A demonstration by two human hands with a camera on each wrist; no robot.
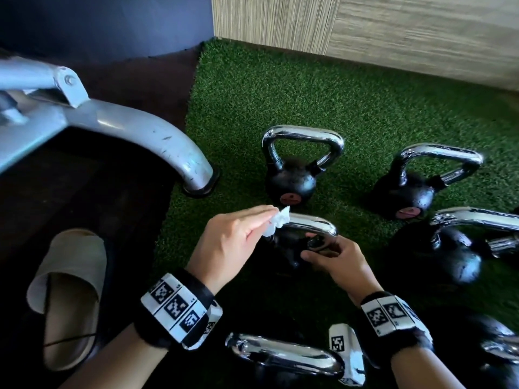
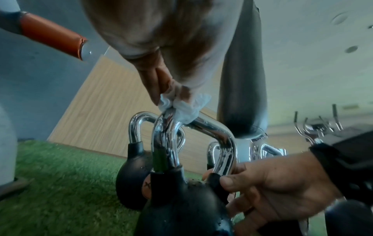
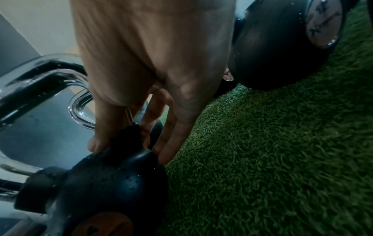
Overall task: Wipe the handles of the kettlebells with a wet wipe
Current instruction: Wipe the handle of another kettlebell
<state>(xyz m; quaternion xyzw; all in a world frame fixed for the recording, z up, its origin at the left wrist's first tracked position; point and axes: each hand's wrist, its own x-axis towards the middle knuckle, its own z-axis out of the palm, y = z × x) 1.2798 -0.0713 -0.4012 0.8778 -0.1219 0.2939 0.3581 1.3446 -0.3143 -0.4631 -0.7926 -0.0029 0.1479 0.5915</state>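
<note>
Several black kettlebells with chrome handles stand on green turf. My left hand (image 1: 250, 226) pinches a crumpled white wet wipe (image 1: 276, 224) (image 2: 182, 108) against the top left of the nearest kettlebell's handle (image 1: 311, 224) (image 2: 212, 127). My right hand (image 1: 328, 252) grips that same handle's right leg near where it meets the black ball (image 2: 181, 199) (image 3: 113, 177); thumb and fingers (image 3: 167, 143) curl round the leg. Two more kettlebells (image 1: 292, 178) (image 1: 407, 189) stand behind it.
A grey machine leg (image 1: 157, 141) comes down at the turf's left edge, with a beige slipper (image 1: 70, 290) on the dark floor. More kettlebells (image 1: 455, 256) crowd the right, and a chrome handle (image 1: 283, 355) lies near me. A wood-panel wall (image 1: 393, 29) bounds the back.
</note>
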